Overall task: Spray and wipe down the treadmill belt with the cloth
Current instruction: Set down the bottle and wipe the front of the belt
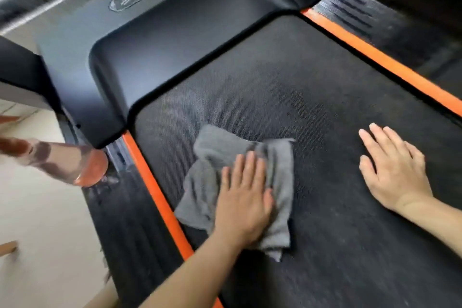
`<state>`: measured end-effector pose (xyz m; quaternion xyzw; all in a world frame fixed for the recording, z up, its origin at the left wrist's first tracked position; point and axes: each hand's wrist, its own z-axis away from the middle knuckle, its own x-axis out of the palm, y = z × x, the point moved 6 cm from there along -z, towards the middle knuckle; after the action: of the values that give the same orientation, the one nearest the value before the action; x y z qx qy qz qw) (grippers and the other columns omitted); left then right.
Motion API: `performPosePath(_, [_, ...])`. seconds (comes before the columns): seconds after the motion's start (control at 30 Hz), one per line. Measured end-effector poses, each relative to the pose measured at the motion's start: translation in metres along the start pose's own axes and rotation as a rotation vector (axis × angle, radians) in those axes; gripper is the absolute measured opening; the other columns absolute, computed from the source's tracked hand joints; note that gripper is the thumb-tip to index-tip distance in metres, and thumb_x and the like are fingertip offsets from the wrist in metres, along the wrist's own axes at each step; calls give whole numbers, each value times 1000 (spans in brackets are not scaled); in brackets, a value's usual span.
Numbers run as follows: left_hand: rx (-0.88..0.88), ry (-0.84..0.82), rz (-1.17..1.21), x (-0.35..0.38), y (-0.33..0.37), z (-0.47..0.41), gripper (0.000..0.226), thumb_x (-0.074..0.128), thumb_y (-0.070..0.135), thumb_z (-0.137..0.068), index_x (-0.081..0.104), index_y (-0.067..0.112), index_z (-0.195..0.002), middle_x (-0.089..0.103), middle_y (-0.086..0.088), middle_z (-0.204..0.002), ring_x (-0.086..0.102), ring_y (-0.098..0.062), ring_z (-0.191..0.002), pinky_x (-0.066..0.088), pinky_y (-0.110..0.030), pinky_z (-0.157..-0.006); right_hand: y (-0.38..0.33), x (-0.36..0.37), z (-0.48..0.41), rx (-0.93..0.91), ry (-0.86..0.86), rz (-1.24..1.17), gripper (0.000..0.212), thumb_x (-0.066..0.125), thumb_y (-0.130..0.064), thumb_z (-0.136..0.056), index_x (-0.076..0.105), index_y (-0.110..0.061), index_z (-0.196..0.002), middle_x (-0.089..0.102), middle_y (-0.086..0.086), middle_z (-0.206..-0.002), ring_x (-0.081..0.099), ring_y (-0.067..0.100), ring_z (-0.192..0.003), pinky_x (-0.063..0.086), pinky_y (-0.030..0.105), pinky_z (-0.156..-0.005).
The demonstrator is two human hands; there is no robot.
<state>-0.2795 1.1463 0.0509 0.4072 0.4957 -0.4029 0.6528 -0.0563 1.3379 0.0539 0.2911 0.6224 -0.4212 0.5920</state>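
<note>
The black textured treadmill belt [287, 87] fills the middle of the view, edged by orange strips [155, 190]. A crumpled grey cloth [212, 157] lies on the belt near its left edge. My left hand [245, 195] presses flat on the cloth with straight fingers. My right hand [392, 172] rests flat on the bare belt to the right, fingers spread, holding nothing. A translucent orange-tinted spray bottle [75, 162] stands on the left side rail, blurred.
The black motor cover [175, 32] with a logo rises at the belt's far end. Ribbed black side rails [355, 7] run along both sides. Pale floor [37, 207] lies to the left, with an upright post [22, 70] at the left edge.
</note>
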Motion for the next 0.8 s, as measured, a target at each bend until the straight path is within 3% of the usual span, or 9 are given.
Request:
performPosePath(0.17, [238, -112, 100, -3, 8, 38, 67, 17, 52, -96, 26, 24, -156, 14, 0, -165, 8, -22, -153, 12, -48, -123, -24, -4, 0, 182, -130, 7, 62, 18, -45, -100, 23, -21, -158, 13, 1, -166, 8, 22, -152, 14, 53, -120])
performPosePath(0.23, [205, -82, 243, -21, -9, 37, 68, 18, 47, -93, 36, 19, -153, 20, -7, -164, 14, -26, -152, 14, -43, -123, -77, -12, 8, 211, -114, -128, 62, 25, -45, -102, 16, -22, -159, 7, 2, -167, 4, 21, -153, 13, 54, -121])
performPosePath(0.33, [90, 99, 254, -48, -47, 53, 58, 35, 27, -86, 56, 6, -136, 46, -17, -148, 41, -34, -138, 37, -44, -114, -198, -8, 53, -220, 68, -224, 61, 38, -38, -97, 29, -22, -155, 28, 8, -162, 24, 27, -150, 24, 53, -116])
performPosePath(0.4, [36, 90, 206, -49, -73, 72, 53, 38, 23, -81, 63, 5, -124, 52, -16, -141, 48, -35, -128, 44, -43, -108, -259, 22, 95, -480, 3, -160, 64, 40, -38, -88, 40, -19, -149, 44, 9, -153, 40, 28, -142, 38, 55, -110])
performPosePath(0.47, [14, 15, 134, -45, -90, 89, 50, 39, 27, -82, 65, 6, -119, 55, -17, -135, 53, -37, -121, 49, -46, -100, -270, 50, 108, -557, -173, -67, 61, 37, -41, -88, 48, -21, -145, 48, 5, -150, 45, 23, -139, 44, 54, -107])
performPosePath(0.53, [28, -19, 81, -42, -96, 94, 51, 41, 33, -85, 63, 8, -123, 60, -15, -127, 58, -36, -113, 52, -44, -95, -251, 52, 97, -583, -203, 20, 60, 34, -46, -91, 51, -24, -144, 48, 3, -151, 45, 21, -139, 40, 48, -109])
performPosePath(0.6, [43, -10, 79, -44, -89, 94, 52, 41, 36, -87, 61, 11, -128, 62, -10, -126, 60, -32, -113, 52, -41, -93, -200, 43, 72, -485, -170, 92, 66, 26, -52, -93, 46, -23, -148, 42, 4, -155, 37, 21, -144, 32, 44, -113])
performPosePath(0.73, [13, -68, 150, -38, -69, 89, 53, 51, 32, -98, 43, 18, -148, 39, -13, -153, 34, -32, -142, 36, -42, -112, -124, 23, 40, 88, -191, 80, 67, 8, -50, -100, 11, -19, -160, 4, 7, -167, 2, 25, -154, 7, 48, -123])
performPosePath(0.8, [-29, -50, 189, -36, -70, 83, 52, 50, 31, -97, 44, 17, -147, 37, -12, -153, 32, -32, -141, 35, -42, -113, -174, 35, 64, 132, -112, 55, 65, 20, -45, -100, 28, -13, -155, 18, 17, -164, 15, 34, -151, 14, 55, -119])
